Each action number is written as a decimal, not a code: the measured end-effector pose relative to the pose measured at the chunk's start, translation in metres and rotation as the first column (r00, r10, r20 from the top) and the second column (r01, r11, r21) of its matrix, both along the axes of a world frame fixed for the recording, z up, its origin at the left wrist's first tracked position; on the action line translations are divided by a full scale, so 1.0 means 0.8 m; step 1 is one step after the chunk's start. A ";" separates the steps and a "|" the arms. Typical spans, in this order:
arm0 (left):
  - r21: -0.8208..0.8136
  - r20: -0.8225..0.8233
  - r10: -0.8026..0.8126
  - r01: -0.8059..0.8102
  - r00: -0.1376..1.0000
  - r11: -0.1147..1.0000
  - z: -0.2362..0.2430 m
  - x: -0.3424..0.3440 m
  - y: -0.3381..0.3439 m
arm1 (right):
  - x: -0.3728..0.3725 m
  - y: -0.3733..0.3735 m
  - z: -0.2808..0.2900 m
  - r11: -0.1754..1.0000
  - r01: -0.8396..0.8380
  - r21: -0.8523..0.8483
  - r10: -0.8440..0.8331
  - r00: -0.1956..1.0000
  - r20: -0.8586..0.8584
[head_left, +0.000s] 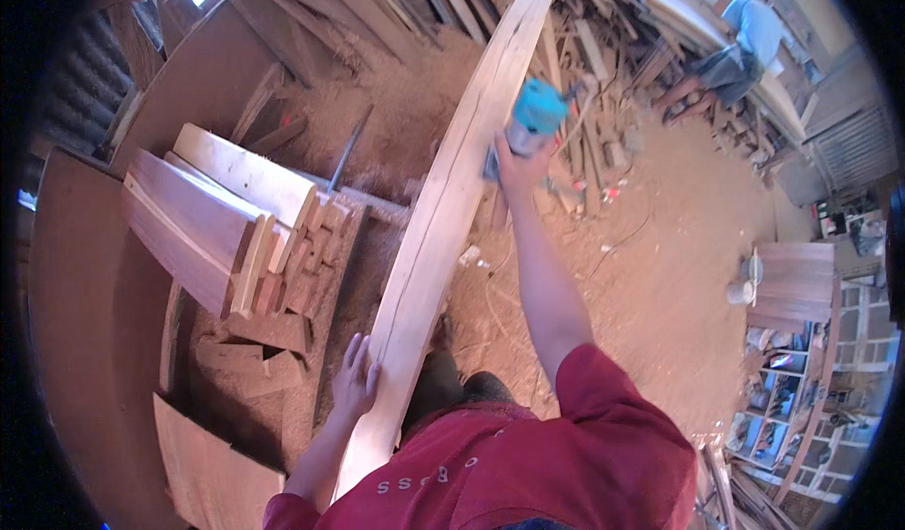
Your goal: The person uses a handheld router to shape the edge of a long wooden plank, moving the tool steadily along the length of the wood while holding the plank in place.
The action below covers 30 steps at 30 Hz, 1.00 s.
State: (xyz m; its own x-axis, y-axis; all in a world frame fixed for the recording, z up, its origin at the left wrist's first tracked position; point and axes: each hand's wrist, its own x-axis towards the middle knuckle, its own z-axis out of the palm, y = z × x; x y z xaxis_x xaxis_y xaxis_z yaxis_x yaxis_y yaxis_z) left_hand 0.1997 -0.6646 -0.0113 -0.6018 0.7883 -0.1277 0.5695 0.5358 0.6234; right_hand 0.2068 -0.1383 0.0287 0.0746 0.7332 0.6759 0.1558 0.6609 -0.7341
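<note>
A long pale plank (429, 238) with a dark crack along it runs from just in front of me toward the far top. My right hand (524, 164), arm stretched out, is closed round a handheld router (535, 120) with a teal top and a silver body. The router's base meets the plank's right edge in its far half. My left hand (354, 381) lies against the plank's near left edge, fingers stretched out and slightly apart.
Stacked boards (203, 219) and small wood blocks (311, 256) stand on a dusty bench at left. Scrap wood (594, 68) is heaped at the far side. Another person (745, 44) works at far right. A cord (627, 238) crosses the sawdust-covered floor; shelves (778, 389) stand at right.
</note>
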 end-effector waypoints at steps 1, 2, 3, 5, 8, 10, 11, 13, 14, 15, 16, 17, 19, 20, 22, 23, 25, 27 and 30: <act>0.038 0.010 -0.003 0.003 1.000 0.999 0.001 0.003 0.011 | 0.031 0.007 -0.020 0.986 -0.069 -0.153 0.056 0.995 -0.085; 0.034 -0.126 0.018 -0.014 0.992 0.999 0.005 0.009 0.022 | 0.074 0.016 -0.046 0.964 -0.045 -0.263 0.013 0.992 -0.122; 0.028 -0.254 0.040 -0.034 0.967 0.999 0.009 0.020 0.033 | 0.120 0.026 -0.067 0.930 -0.024 -0.366 -0.038 0.986 -0.160; 0.043 -0.227 0.076 -0.067 0.971 0.997 0.033 0.036 0.047 | 0.185 -0.008 -0.076 0.841 -0.007 -0.542 -0.198 0.927 -0.319; -0.080 -0.233 0.059 -0.079 0.971 0.994 0.086 0.075 0.139 | 0.345 -0.017 -0.095 0.627 -0.315 -0.713 -0.316 0.734 -0.602; -0.269 -0.312 0.090 -0.178 0.946 0.947 0.086 0.093 0.179 | 0.427 -0.025 -0.101 0.686 -0.389 -0.615 -0.388 0.520 -0.761; -0.280 -0.307 0.095 -0.185 0.947 0.942 0.079 0.093 0.189 | 0.462 -0.031 -0.103 0.704 -0.405 -0.584 -0.408 0.443 -0.798; -0.268 -0.364 0.201 -0.309 0.910 0.913 0.067 0.090 0.198 | 0.498 -0.054 -0.104 0.615 -0.412 -0.672 -0.542 0.397 -0.740; -0.293 -0.370 0.204 -0.322 0.906 0.900 0.058 0.087 0.200 | 0.519 -0.067 -0.106 0.564 -0.415 -0.714 -0.609 0.376 -0.699; -0.298 -0.397 0.228 -0.360 0.889 0.884 0.052 0.085 0.194 | 0.545 -0.077 -0.112 0.499 -0.425 -0.756 -0.672 0.362 -0.647; -0.302 -0.425 0.258 -0.405 0.867 0.863 0.050 0.086 0.187 | 0.572 -0.087 -0.121 0.427 -0.437 -0.791 -0.731 0.348 -0.587; -0.292 -0.411 0.253 -0.389 0.876 0.874 0.054 0.087 0.210 | 0.639 -0.070 -0.157 0.453 -0.427 -0.783 -0.681 0.401 -0.612; -0.340 -0.248 0.216 -0.294 0.944 0.893 0.052 0.091 0.248 | 0.781 -0.024 -0.222 0.512 -0.387 -0.766 -0.559 0.527 -0.640; -0.365 -0.324 0.222 -0.338 0.920 0.868 0.056 0.088 0.228 | 0.743 -0.043 -0.243 0.475 -0.388 -0.790 -0.680 0.408 -0.609; -0.360 -0.265 0.211 -0.299 0.941 0.884 0.077 0.095 0.234 | 0.761 -0.025 -0.260 0.411 -0.233 -0.881 -0.616 0.642 -0.457; -0.339 -0.201 0.185 -0.246 0.962 0.908 0.085 0.095 0.234 | 0.770 -0.019 -0.268 0.370 -0.181 -0.911 -0.508 0.782 -0.361; -0.246 -0.018 0.146 -0.146 0.989 0.958 0.092 0.106 0.210 | 0.761 -0.015 -0.267 0.243 -0.073 -0.967 -0.270 0.953 -0.140; -0.145 0.626 0.227 -0.174 0.746 0.974 0.145 0.160 0.210 | 0.742 0.000 -0.255 0.143 -0.016 -0.990 -0.141 0.989 -0.037; -0.075 0.709 0.159 -0.151 0.687 0.986 0.146 0.240 0.220 | 0.749 0.034 -0.280 0.228 -0.058 -0.972 -0.045 0.997 -0.070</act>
